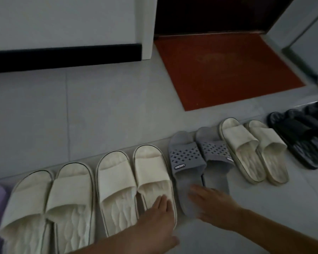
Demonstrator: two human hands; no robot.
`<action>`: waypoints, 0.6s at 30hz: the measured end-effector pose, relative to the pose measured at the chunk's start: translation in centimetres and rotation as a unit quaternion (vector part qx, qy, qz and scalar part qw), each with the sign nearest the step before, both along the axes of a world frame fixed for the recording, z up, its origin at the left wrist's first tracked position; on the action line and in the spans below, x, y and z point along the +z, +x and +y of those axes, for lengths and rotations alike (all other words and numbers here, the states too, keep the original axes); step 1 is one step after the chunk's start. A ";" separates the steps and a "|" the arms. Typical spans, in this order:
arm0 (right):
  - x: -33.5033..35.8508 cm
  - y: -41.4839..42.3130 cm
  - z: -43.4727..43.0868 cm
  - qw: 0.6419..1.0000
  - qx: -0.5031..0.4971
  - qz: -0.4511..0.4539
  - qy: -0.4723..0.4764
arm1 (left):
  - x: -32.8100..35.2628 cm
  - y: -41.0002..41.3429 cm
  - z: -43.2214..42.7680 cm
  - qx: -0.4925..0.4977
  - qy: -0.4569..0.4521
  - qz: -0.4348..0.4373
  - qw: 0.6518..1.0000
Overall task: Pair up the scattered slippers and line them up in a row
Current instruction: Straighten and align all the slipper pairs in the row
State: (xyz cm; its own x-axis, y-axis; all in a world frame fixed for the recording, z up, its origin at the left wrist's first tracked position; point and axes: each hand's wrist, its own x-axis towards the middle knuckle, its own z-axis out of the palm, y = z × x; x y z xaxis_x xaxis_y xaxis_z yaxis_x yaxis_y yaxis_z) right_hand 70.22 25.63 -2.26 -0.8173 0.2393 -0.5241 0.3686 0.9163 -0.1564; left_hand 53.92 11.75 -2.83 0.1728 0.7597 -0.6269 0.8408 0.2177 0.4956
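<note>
Left hand (160,211) lies flat with straight fingers on the heel end of a cream slipper (151,173). Right hand (209,202) is just beside it, the two apart, with fingers spread low over the heel end of a grey slipper (185,162). Neither hand curls round anything; the right is slightly blurred. Both slippers run lengthwise away from the hands, heels near, toes far. The grey one's heel sits under the right hand, so that hand is the nearer for any nudge. Only a narrow strip of floor shows between cream and grey. The second grey slipper (215,153) touches the first just right of the right hand, its heel partly hidden. Judgement: this pair likely needs only squaring up with the row. Left of the left hand lie three more cream slippers, then something lilac at the edge. Further right, another cream pair (253,149), then black slippers (299,136). Beyond everything, a red doormat (228,70).
</note>
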 end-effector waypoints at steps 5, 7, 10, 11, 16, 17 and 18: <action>-1.1 5.8 3.7 0.993 -0.107 0.020 0.044 | -1.0 2.8 6.0 -0.134 0.106 0.079 0.982; -2.1 7.1 5.0 0.991 -0.131 0.019 0.025 | -1.4 3.6 8.1 -0.180 0.107 0.138 0.968; -3.4 6.9 6.5 0.994 -0.108 -0.009 -0.007 | -1.7 4.8 10.0 -0.187 0.086 0.199 0.958; -3.8 6.7 6.8 0.995 -0.095 -0.021 -0.004 | -1.8 5.2 10.2 -0.168 0.080 0.206 0.961; -4.4 5.4 7.8 1.000 -0.028 -0.014 -0.002 | -1.5 6.1 10.5 -0.094 0.090 0.223 0.966; -4.1 5.2 8.3 1.000 -0.006 0.005 0.030 | -1.0 6.1 10.6 -0.088 0.104 0.240 0.961; -3.7 4.9 8.7 0.999 0.002 0.005 0.048 | -0.7 6.3 10.7 -0.072 0.095 0.239 0.964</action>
State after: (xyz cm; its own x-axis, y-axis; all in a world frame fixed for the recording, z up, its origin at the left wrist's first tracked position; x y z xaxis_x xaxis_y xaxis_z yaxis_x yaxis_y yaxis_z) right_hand 75.15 34.35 -5.93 -0.8239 0.2848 -0.4900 0.3638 0.9287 -0.0720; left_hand 60.18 22.47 -3.51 0.0121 0.8587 -0.5124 0.9976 0.0245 0.0645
